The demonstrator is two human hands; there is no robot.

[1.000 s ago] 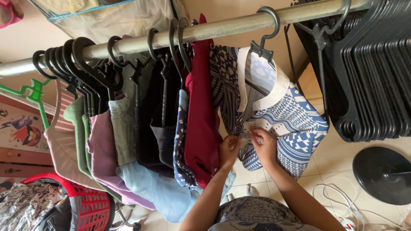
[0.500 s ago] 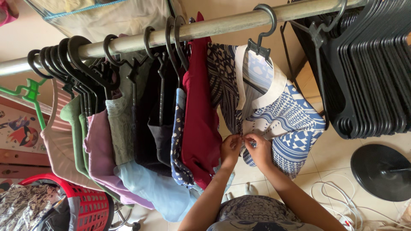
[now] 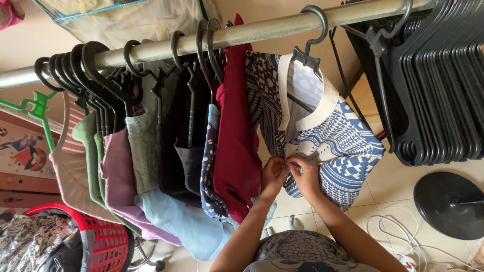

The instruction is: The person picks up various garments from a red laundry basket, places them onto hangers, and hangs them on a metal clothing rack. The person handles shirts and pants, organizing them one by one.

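Comparing with a second ago, your left hand (image 3: 272,174) and right hand (image 3: 304,174) hold the same spot at the front placket of the blue-and-white patterned shirt (image 3: 343,151); only the view has shifted slightly. Both hands have fingertips pinched together on the fabric edge, meeting mid-chest, which suggests the buttoning is proceeding slowly. That shirt hangs from a black clip hanger (image 3: 310,45) on the metal rail (image 3: 166,48), just beside a maroon garment (image 3: 237,141). Empty black hangers (image 3: 443,85) crowd the rail's far end.
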